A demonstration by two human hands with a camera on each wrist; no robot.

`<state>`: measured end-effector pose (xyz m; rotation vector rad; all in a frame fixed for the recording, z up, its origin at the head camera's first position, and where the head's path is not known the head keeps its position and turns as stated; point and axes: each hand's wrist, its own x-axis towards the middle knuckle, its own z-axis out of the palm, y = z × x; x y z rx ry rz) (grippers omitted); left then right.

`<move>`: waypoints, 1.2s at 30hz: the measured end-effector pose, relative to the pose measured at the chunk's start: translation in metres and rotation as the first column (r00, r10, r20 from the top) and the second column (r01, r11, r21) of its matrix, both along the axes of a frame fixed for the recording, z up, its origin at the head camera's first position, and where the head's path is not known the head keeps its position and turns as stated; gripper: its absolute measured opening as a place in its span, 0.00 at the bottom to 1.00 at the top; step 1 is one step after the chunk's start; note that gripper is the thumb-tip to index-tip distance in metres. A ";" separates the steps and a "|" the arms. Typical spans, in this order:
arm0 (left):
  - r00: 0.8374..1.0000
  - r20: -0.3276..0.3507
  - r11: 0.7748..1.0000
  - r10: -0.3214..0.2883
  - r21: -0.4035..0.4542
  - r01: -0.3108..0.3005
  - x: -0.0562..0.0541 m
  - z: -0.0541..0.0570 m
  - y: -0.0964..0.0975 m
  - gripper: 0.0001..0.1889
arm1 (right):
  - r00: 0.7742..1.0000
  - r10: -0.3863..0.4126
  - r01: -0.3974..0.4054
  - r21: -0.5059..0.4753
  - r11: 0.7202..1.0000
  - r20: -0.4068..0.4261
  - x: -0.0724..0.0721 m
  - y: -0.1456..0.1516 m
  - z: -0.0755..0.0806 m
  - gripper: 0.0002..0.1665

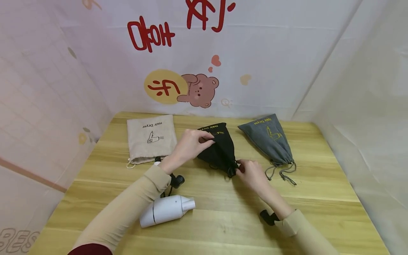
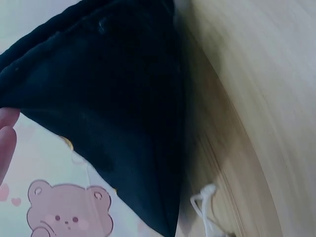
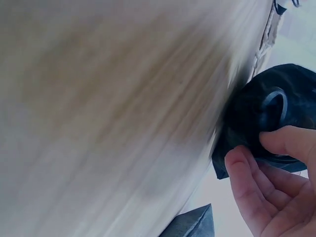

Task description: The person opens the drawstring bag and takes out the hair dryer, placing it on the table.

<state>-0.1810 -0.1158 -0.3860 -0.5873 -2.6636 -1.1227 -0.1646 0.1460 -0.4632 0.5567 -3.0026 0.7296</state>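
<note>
Black pouch [image 1: 220, 152], one, on the wooden table [image 1: 220, 226]: your right wrist view shows a curved loop [image 3: 282, 101] at its gathered end, which the head view leaves indistinct; only the head view shows the pouch's full surroundings. Cloth dark, creased, tapering toward you, yellow print along the far edge. Your left hand [image 1: 191, 141] pinches its upper cloth, raising a fold; your right hand [image 1: 253, 175] pinches its narrow end between thumb and fingers. Left of the black pouch: beige pouch [image 1: 149, 138], printed "Hair Dryer". Right of it: grey pouch [image 1: 269, 141], cords trailing. Nearer you than it, to the left: white hair dryer [image 1: 169, 210], partly covered by your left sleeve [image 1: 127, 205]. Your left hand also hides some of the black pouch's print.
</note>
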 end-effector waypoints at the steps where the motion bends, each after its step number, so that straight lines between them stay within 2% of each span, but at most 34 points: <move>1: 1.000 0.009 1.000 -0.004 0.004 0.003 0.000 0.000 0.002 0.08 | 1.000 0.001 -0.001 -0.003 1.000 0.000 0.001 0.000 0.001 0.14; 6: 0.999 0.034 1.000 -0.007 0.004 0.007 0.001 0.000 0.012 0.08 | 1.000 -0.002 0.001 -0.025 1.000 -0.030 0.009 0.000 0.004 0.16; 10: 0.999 0.035 1.000 0.004 -0.002 -0.004 0.002 0.001 0.012 0.08 | 0.988 -0.004 -0.003 -0.043 0.999 -0.151 0.017 -0.002 0.008 0.17; 13: 0.999 0.033 1.000 0.003 0.002 -0.003 0.002 0.001 0.012 0.09 | 0.961 0.026 -0.045 -0.065 0.997 -0.275 0.027 -0.006 0.011 0.16; 16: 0.999 0.033 1.000 0.004 0.008 -0.004 0.003 0.001 0.012 0.09 | 0.927 0.100 -0.133 -0.069 0.989 -0.361 0.034 -0.012 0.011 0.15; 19: 0.999 0.033 1.000 0.006 0.014 -0.006 0.003 0.001 0.011 0.08 | 0.896 0.174 -0.213 -0.052 0.976 -0.408 0.035 -0.020 0.009 0.15; 21: 0.999 0.033 1.000 0.006 0.020 -0.007 0.003 0.000 0.011 0.08 | 0.886 0.196 -0.239 -0.050 0.970 -0.421 0.034 -0.025 0.008 0.16; 23: 1.000 0.030 1.000 0.006 0.024 -0.007 0.003 0.000 0.011 0.08 | 0.886 0.196 -0.242 -0.058 0.969 -0.421 0.033 -0.029 0.007 0.18; 30: 1.000 0.030 1.000 0.006 0.018 -0.007 0.005 -0.001 0.011 0.08 | 0.926 0.114 -0.140 -0.045 0.989 -0.360 0.030 -0.037 0.008 0.21; 36: 0.999 0.029 1.000 -0.018 -0.007 0.018 0.007 -0.001 0.011 0.09 | 0.928 0.085 -0.082 0.024 0.996 -0.363 0.023 -0.040 0.005 0.19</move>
